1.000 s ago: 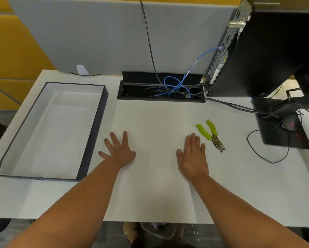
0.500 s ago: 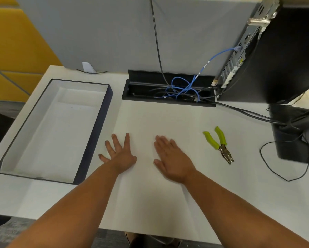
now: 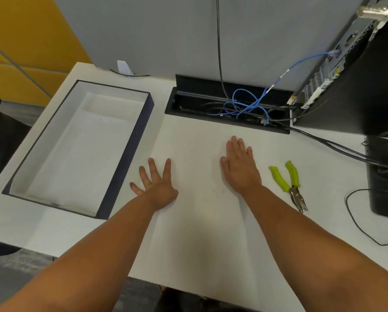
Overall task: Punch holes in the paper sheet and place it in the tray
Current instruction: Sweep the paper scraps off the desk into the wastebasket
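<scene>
A white paper sheet (image 3: 199, 221) lies flat on the white desk in front of me. My left hand (image 3: 157, 188) rests palm down on its left part, fingers spread. My right hand (image 3: 240, 167) lies flat on the sheet further right and a bit further away, fingers together. Just right of my right hand, off the sheet, lies a hole punch plier (image 3: 288, 183) with lime-green handles, its metal jaws pointing toward me. The tray (image 3: 125, 154), a shallow dark-rimmed box with a white inside, sits to the left with nothing in it.
An open black cable well (image 3: 229, 106) with blue and black cables sits at the back of the desk. A black computer tower (image 3: 357, 75) and a black stand (image 3: 384, 176) with trailing cords crowd the right side. A grey partition runs behind.
My right hand has slid from the sheet's middle to the right and further away, ending next to the plier. My left hand has stayed in place. The view has shifted.
</scene>
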A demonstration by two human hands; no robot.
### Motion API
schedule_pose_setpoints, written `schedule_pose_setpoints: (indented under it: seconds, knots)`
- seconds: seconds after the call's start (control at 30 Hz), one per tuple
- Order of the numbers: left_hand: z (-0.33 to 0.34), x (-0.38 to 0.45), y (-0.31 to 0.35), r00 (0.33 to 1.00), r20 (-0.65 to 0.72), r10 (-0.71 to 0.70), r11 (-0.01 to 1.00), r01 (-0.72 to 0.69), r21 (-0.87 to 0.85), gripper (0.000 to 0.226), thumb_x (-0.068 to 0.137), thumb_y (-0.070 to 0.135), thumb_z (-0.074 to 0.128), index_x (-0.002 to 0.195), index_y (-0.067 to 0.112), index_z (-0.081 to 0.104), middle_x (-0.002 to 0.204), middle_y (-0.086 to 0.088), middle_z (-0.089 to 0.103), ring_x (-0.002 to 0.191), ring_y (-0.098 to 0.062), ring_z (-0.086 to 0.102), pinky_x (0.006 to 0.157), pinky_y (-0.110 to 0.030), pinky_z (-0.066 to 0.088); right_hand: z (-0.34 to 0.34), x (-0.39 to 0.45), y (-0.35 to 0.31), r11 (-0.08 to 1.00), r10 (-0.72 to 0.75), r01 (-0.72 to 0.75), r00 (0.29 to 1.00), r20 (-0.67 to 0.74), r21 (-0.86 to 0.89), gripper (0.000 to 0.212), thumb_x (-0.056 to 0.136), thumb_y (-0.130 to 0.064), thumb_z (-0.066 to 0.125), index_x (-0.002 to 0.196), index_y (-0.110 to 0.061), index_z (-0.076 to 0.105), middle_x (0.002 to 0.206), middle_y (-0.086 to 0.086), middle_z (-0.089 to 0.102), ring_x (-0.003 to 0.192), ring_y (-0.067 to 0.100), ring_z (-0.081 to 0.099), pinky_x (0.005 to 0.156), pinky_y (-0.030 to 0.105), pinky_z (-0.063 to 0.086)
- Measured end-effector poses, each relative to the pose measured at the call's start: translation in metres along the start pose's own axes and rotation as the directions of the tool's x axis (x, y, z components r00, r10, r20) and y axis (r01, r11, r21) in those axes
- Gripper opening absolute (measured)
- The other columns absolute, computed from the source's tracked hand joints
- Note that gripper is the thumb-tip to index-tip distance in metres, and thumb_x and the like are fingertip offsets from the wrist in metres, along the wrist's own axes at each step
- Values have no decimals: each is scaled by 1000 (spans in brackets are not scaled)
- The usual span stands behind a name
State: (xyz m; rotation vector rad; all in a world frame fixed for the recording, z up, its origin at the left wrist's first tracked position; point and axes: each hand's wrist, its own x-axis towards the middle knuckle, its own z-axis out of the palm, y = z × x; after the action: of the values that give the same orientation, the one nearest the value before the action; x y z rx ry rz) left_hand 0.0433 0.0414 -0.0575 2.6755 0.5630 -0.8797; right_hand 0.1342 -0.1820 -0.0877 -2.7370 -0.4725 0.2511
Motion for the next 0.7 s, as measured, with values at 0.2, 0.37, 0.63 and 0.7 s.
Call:
schedule_pose_setpoints:
  seconds: [0.2,0.37,0.63,0.7]
  knots:
    - [2,3,-2,1000,-11,-6,1000,6,-4,94,93,38,50,140,43,-30,149,-3,-42,138,-36,-32,108,-69,-5,5,18,-19,908,-405,416,900,158,-41,62,99,-44,7,153,-14,13,162,1,4,148,13,-4,121,37,-2]
    - [5,3,-2,1000,-30,4,1000,-4,-5,92,93,39,49,141,43,-29,150,-3,-40,139,-36,-31,108,-69,-6,9,-5,-14,797,-586,604,780,220,-19,63,99,-45,13,151,-10,24,160,4,14,148,17,6,121,35,1]
    - [6,1,-1,997,-70,-6,1000,5,-11,90,93,31,49,143,42,-25,151,-3,-38,140,-35,-29,109,-67,-7,16,-69,-6,819,-573,569,806,151,73,56,102,-38,22,144,-6,40,155,7,31,146,20,23,120,40,13]
    - [6,0,-1,995,-96,-1,1000,-1,-21,88,93,28,48,144,43,-22,152,-3,-36,140,-34,-29,108,-67,-7,18,-85,-6,831,-556,553,820,138,63,56,102,-38,22,143,-6,42,154,8,33,145,21,24,119,41,15]
